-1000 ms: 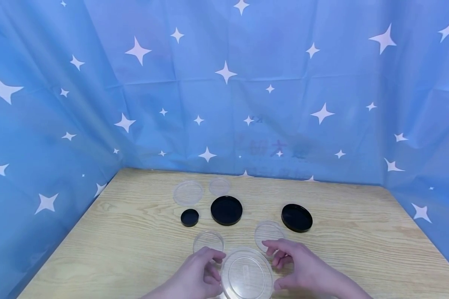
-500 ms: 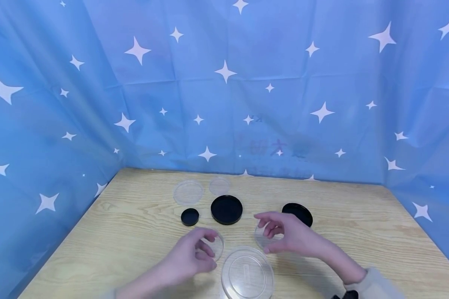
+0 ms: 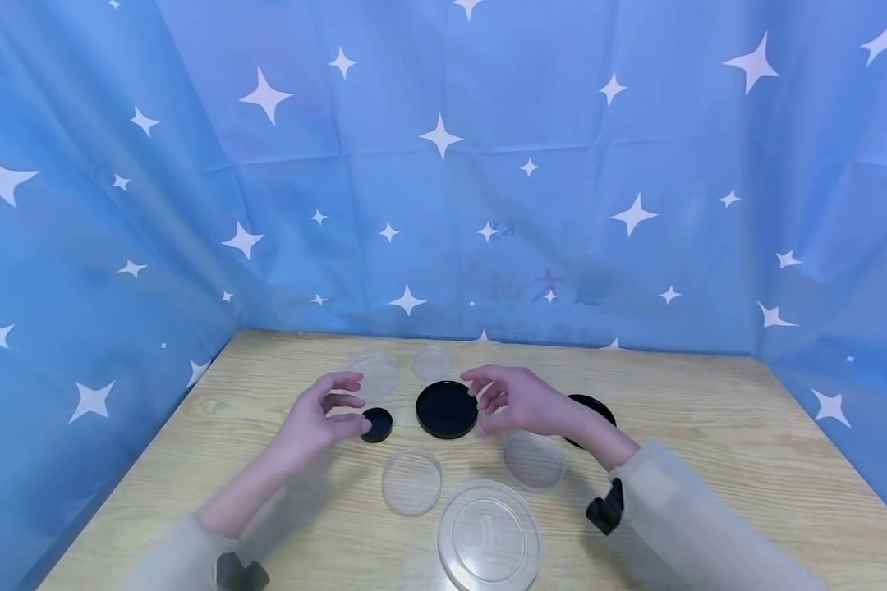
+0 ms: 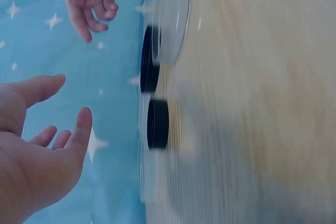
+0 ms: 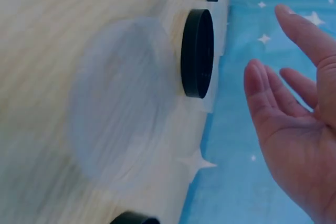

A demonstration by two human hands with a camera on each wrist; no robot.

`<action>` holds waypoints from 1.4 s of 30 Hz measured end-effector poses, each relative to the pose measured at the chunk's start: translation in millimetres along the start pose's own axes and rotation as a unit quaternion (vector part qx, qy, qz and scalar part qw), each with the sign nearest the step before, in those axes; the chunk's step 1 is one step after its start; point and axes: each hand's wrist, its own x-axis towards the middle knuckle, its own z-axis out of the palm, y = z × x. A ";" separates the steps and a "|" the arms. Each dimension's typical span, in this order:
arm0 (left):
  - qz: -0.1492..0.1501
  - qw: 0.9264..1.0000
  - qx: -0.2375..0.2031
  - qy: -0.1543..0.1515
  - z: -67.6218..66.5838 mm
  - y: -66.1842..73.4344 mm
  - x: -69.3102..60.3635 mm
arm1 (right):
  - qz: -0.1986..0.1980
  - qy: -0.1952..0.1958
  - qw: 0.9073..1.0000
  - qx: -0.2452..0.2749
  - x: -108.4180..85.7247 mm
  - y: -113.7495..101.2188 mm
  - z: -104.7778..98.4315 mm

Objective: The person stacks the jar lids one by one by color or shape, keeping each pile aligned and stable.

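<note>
The large, black, round, plastic-looking dish [image 3: 447,410], without long axis, is flanked from above by the empty, loose-fingered left hand [image 3: 314,420] and right hand [image 3: 521,400], the latter being nearer.

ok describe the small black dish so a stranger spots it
Over the wood-grain table, find the left hand. The small black dish lies near it, left of the middle black dish. It's clearly the narrowest black one on view.
</note>
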 end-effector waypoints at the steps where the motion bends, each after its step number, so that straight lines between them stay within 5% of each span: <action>1: 0.001 1.000 -0.001 0.006 -4.3 -1.6 2.0 | 0.001 0.001 1.000 0.004 5.4 -0.4 0.4; 11: -0.002 0.999 0.028 0.042 -33.3 -17.7 17.5 | 0.017 0.014 0.999 0.032 52.4 -3.1 16.7; 22: -0.031 0.999 0.008 0.005 -52.1 -35.4 29.4 | 0.033 0.030 0.998 0.051 85.1 -2.9 35.5; 42: -0.076 0.996 0.032 0.024 -58.7 -50.3 58.9 | 0.072 0.053 0.996 0.016 126.0 -2.5 60.8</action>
